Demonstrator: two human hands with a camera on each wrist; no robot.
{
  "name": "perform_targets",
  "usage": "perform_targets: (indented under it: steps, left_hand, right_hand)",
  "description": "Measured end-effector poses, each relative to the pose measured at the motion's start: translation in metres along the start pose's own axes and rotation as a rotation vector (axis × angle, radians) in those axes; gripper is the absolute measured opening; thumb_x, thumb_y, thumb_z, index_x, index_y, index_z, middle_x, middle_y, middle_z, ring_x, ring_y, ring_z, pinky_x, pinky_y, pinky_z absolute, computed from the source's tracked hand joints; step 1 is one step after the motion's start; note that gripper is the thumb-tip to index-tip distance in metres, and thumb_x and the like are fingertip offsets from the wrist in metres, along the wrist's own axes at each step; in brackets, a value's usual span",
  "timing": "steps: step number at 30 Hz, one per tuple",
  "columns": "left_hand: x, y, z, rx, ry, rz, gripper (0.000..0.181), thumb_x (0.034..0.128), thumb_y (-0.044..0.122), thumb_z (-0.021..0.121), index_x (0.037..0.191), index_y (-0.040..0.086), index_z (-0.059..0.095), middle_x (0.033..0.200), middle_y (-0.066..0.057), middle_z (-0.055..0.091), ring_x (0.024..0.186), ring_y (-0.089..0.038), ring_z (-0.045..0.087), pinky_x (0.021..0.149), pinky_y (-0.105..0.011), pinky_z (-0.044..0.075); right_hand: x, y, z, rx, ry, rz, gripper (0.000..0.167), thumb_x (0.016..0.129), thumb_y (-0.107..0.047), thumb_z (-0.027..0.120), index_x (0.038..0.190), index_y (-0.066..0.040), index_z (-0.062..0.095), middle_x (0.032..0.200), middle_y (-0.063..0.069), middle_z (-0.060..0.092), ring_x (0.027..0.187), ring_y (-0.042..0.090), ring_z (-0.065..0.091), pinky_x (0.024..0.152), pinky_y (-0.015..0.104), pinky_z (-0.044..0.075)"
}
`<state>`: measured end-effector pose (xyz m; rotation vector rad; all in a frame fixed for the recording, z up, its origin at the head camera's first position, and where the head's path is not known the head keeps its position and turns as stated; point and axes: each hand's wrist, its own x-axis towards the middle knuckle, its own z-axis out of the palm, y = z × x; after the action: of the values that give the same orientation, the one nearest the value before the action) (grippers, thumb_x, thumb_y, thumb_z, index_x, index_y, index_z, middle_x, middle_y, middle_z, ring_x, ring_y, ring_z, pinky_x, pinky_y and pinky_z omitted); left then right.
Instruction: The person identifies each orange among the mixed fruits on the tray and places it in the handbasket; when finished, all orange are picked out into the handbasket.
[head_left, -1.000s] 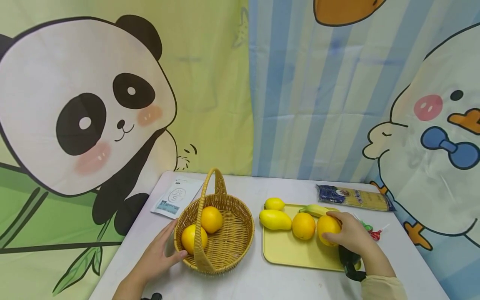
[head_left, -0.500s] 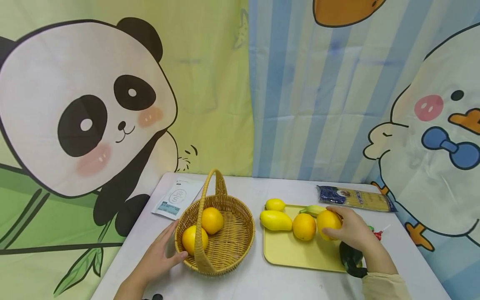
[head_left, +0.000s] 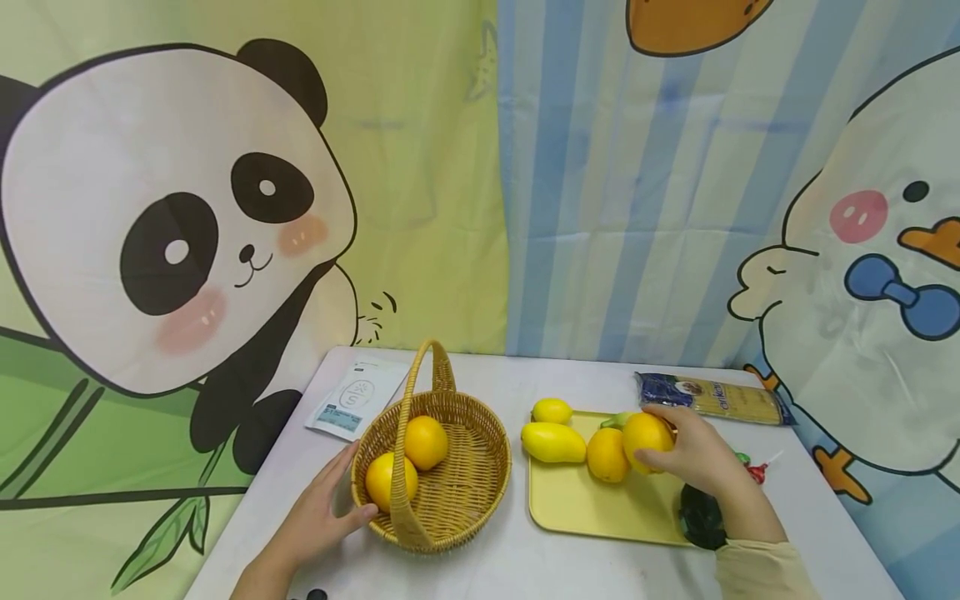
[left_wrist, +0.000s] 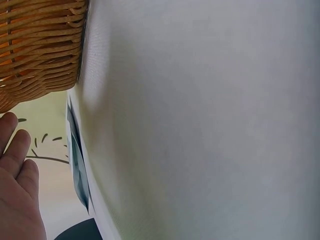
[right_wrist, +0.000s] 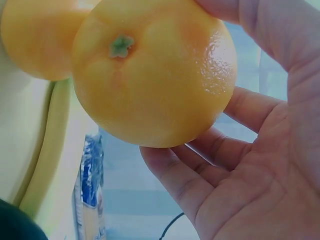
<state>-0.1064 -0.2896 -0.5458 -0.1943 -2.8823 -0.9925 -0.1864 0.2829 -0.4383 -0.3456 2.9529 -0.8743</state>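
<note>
My right hand [head_left: 701, 457] grips an orange [head_left: 647, 442] between thumb and fingers, just above the yellow tray [head_left: 570, 512]. In the right wrist view the held orange [right_wrist: 155, 75] shows its green stem end. Beside it on the tray sits another orange [head_left: 607, 460], with a mango-shaped yellow fruit [head_left: 553, 442], a lemon [head_left: 552, 410] and a partly hidden banana [right_wrist: 47, 145]. My left hand [head_left: 313, 517] rests against the left side of the wicker basket [head_left: 465, 475], fingers extended, thumb at its rim. Two oranges [head_left: 425, 442] lie inside the basket.
A dark, shiny object [head_left: 701, 517] lies at the tray's right end, partly behind my right arm. Behind the tray is a spaghetti packet [head_left: 720, 400]; a white pouch [head_left: 358, 396] lies behind the basket. Small red and green items [head_left: 756, 472] sit right of my hand.
My right hand has raised the orange off the tray and moved it slightly left, now overlapping the neighbouring orange in view. My left hand and the basket have stayed put.
</note>
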Motion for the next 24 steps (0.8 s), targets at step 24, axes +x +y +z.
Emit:
perform_targets:
  steps: [24]
  left_hand:
    - [0.000,0.003,-0.002,-0.014,-0.010,-0.018,0.105,0.0859,0.054,0.079,0.168,0.018,0.024,0.172,-0.017,0.030,0.154,-0.049,0.035,0.115,-0.077,0.035]
  right_hand:
    - [0.014,-0.030,0.004,0.031,0.040,-0.056,0.077,0.086,-0.038,0.085,0.149,-0.006,0.054,0.141,0.022,0.058,0.116,0.035,0.063,0.095,0.053,0.062]
